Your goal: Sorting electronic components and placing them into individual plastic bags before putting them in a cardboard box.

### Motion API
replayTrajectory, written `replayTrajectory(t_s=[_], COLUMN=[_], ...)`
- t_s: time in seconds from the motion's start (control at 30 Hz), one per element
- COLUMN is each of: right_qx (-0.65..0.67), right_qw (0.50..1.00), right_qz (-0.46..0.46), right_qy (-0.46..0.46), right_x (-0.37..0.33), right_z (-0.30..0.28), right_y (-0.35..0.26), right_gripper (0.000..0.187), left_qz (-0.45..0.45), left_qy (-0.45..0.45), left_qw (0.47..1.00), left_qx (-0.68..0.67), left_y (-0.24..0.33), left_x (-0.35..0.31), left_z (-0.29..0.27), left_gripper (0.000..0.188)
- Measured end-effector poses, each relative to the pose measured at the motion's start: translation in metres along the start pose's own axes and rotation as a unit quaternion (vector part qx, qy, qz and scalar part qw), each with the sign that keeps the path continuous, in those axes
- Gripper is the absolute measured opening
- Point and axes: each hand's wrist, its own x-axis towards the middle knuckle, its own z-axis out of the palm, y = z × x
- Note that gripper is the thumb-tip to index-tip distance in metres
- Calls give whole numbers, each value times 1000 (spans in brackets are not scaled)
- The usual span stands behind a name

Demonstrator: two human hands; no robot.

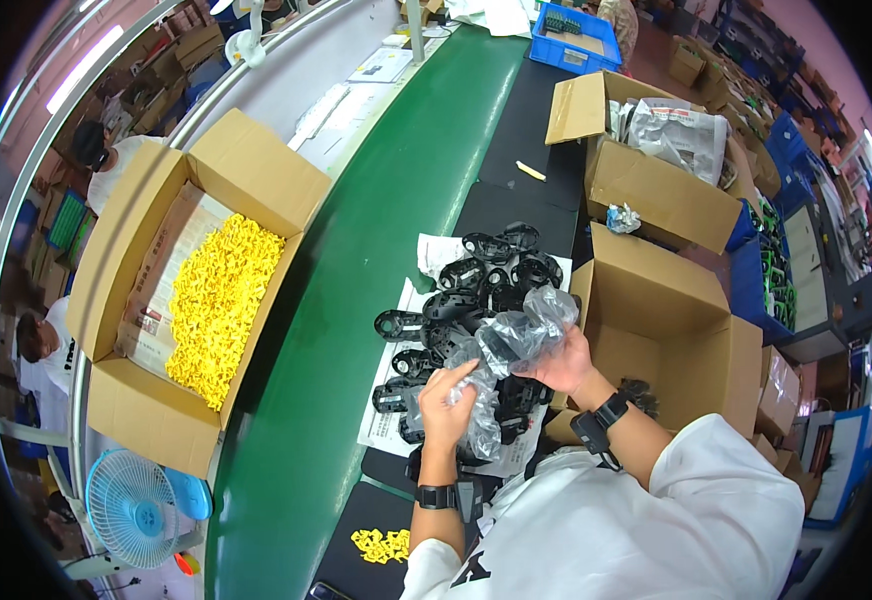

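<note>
My left hand (pixel 448 402) is closed on a crumpled see-through plastic bag, its index finger stretched toward the right hand. My right hand (pixel 566 364) grips the upper part of a see-through plastic bag (pixel 546 318). Something dark shows through the plastic between the hands; its kind is hard to make out. Whether this is one bag or two, I cannot tell. Under and beyond my hands lies a pile of black oval plastic housings (pixel 451 305), spread over white printed paper (pixel 380 428). The plastic and my hands hide part of the pile.
A green conveyor belt (pixel 356 300) runs along the left, with a carton (pixel 146 405) of small yellow parts (pixel 221 300) beyond it. More yellow pieces (pixel 381 545) lie near my left forearm. An open carton (pixel 676 370) stands at right, another carton (pixel 656 190) behind it.
</note>
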Motion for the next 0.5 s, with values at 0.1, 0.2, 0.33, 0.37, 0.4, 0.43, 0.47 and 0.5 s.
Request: replayTrajectory(t_s=[0.1, 0.2, 0.33, 0.37, 0.4, 0.43, 0.47, 0.5], right_qx=[-7, -14, -20, -19, -25, -31, -30, -44], right_qw=[1000, 999, 1000, 1000, 1000, 999, 999, 999], right_qz=[8, 9, 17, 16, 12, 7, 7, 10], right_qy=[-27, -28, -6, -6, 4, 13, 13, 20], right_x=[-2, -3, -4, -4, -5, -5, -6, -7], right_z=[-6, -10, -9, -10, -10, -11, -12, -13], right_y=[-1, -7, -5, -4, -3, -3, -3, -4], right_gripper=[69, 67, 64, 64, 64, 64, 64, 64], left_qz=[-39, -47, -39, -68, -96, -96, -105, -112], left_qy=[45, 8, 10, -11, -32, -33, 1, 33], left_qw=[997, 991, 987, 987, 987, 987, 984, 979], left_qx=[-55, -124, -158, -144, -129, -128, -146, -164], left_y=[2, -5, -17, -12, -8, -8, -9, -9], left_x=[-3, -6, -10, -7, -6, -7, -8, -7], left_z=[2, 2, 3, 3, 3, 5, 10, 13], left_gripper=[34, 36, 35, 32, 29, 29, 23, 19])
